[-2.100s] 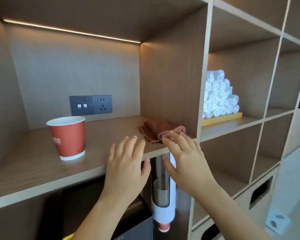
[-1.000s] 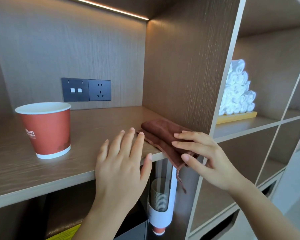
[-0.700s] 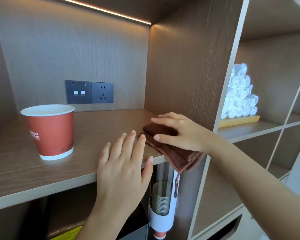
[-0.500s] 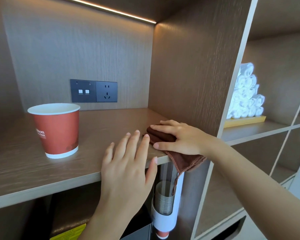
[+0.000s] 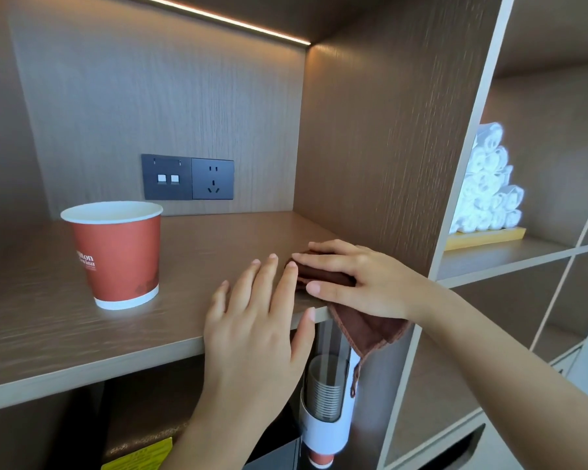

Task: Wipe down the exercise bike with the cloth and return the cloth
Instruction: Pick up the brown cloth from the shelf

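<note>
Two hands work at the front edge of a wooden shelf [image 5: 48, 334]. The right hand [image 5: 364, 283] pinches the folded brown cloth [image 5: 370, 329], with its fingers laid over the top and its thumb against the near side. Part of the cloth lies on the shelf under that hand. The rest droops over the front edge, and a corner with a small loop hangs down below. The left hand [image 5: 258, 330] is spread flat, palm down, with straight fingers across the shelf edge just left of the cloth. Its fingertips come close to the right hand's fingers, and its thumb sticks out past the edge. Whether the palm presses on the wood cannot be told.

Just to the right of the cloth, the tall side panel [image 5: 387, 130] of the compartment closes off that side. A red paper cup [image 5: 116, 256] stands upright on the shelf, well apart to the left; what it holds cannot be seen. On the back wall sits a dark socket panel [image 5: 187, 178]. A light strip [image 5: 218, 20] runs along the ceiling of the compartment.

Under the shelf edge, right below the hanging cloth corner, a white cup dispenser [image 5: 326, 412] holds a stack of nested cups. In the next compartment to the right, rolled white towels [image 5: 489, 188] are piled on a yellow tray [image 5: 482, 237]. Bare shelf surface lies between the cup and the hands.
</note>
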`<state>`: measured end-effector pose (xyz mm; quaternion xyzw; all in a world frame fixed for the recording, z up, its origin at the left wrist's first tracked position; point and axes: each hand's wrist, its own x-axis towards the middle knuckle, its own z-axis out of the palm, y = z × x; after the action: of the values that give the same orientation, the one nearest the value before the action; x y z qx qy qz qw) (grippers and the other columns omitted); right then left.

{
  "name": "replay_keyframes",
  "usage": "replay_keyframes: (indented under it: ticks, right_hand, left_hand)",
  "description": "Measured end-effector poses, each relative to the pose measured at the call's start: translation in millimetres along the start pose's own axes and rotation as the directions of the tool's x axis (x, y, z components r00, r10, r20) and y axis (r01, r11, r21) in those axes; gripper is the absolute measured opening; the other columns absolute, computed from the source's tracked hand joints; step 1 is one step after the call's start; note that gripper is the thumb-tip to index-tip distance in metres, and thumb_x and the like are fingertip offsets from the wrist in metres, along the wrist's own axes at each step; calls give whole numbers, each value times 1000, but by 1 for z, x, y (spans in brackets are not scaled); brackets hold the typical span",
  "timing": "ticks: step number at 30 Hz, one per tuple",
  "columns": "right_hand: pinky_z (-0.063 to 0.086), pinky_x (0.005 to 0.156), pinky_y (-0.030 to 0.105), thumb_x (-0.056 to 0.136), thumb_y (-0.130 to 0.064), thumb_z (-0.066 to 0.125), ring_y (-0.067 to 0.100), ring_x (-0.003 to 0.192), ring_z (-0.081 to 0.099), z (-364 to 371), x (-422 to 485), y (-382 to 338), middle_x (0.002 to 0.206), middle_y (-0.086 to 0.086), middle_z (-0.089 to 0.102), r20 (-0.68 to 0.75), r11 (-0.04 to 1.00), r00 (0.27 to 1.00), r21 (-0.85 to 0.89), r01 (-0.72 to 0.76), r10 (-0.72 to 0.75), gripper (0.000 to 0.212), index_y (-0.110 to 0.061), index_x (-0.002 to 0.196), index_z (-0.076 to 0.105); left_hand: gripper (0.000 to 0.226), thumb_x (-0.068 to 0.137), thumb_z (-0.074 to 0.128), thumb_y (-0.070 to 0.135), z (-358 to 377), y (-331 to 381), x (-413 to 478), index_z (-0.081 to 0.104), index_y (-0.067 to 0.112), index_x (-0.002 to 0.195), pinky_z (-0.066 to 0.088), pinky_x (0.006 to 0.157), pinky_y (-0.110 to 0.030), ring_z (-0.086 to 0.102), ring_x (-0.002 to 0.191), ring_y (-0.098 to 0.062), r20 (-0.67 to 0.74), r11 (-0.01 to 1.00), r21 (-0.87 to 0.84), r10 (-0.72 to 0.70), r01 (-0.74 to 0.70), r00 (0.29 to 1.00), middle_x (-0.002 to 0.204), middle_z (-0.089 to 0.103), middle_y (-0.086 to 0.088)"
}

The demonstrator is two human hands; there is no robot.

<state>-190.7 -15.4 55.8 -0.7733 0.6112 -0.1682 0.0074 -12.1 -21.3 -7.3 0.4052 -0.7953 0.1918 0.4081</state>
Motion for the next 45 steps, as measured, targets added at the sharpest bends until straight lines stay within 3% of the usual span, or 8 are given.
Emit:
replay_keyframes:
  ticks: [3,10,15,22,26,32,37,45]
  right_hand:
    - [31,107,42,85,-57,44,13,131,36,3,-1,-1,144,-17,35,-58,1000,998,-9,26,-26,42,-56,126,39]
    - [42,95,41,82,-28,64,16,111,54,11,-9,-2,118,-7,56,-273,991,957,65,116,-94,37,-36,118,59]
    - [50,83,41,80,-21,67,20,97,60,23,-17,-5,106,-2,61,-438,986,886,-1,167,-150,37,-29,116,62]
    - [50,80,44,80,-23,64,26,96,59,27,-31,-15,107,3,61,-493,990,859,-42,136,-139,37,-25,118,62]
    - [50,84,42,80,-24,61,25,100,59,32,-51,-28,110,3,61,-575,993,815,33,113,-74,37,-23,117,63]
    - [51,85,39,81,-31,58,20,101,59,65,-93,-44,111,-1,61,-651,996,758,83,20,39,37,-27,117,62]
    - [52,82,43,82,-35,53,23,98,59,97,-132,-43,111,2,61,-607,986,777,88,-143,166,39,-25,119,61]
    - [53,81,42,80,-27,62,23,100,60,131,-208,-44,110,0,61,-584,920,714,184,-347,386,41,-31,121,58]
  left_hand:
    - [51,87,37,42,0,0,0,58,10,120,48,89,-46,55,114,-29,5,1000,-10,-3,3,1000,124,59,-12]
    - [52,87,38,41,-2,-1,-1,57,7,122,48,89,-45,56,114,-28,-12,999,-34,3,-3,1000,124,60,-11]
    - [52,88,38,41,-5,-2,-3,55,7,123,47,90,-44,55,114,-27,-11,997,-70,16,-17,1000,125,59,-10]
    - [48,86,41,37,-12,-4,-9,55,10,123,39,97,-44,50,120,-26,-6,985,-163,48,-49,999,129,56,-8]
    - [45,87,39,32,-18,-6,-23,52,11,124,30,103,-43,46,124,-27,-18,973,-225,48,-51,999,130,53,-9]
    - [41,87,41,27,-19,2,-61,52,9,123,30,105,-40,40,127,-23,-69,914,-386,109,-127,992,130,52,-9]
    - [42,86,41,27,-11,8,-95,55,7,121,32,103,-45,42,125,-26,33,897,-435,101,-77,994,128,54,-11]
    - [37,86,46,22,4,45,-138,57,4,116,39,99,-46,47,120,-29,153,800,-593,226,-93,962,123,57,-14]
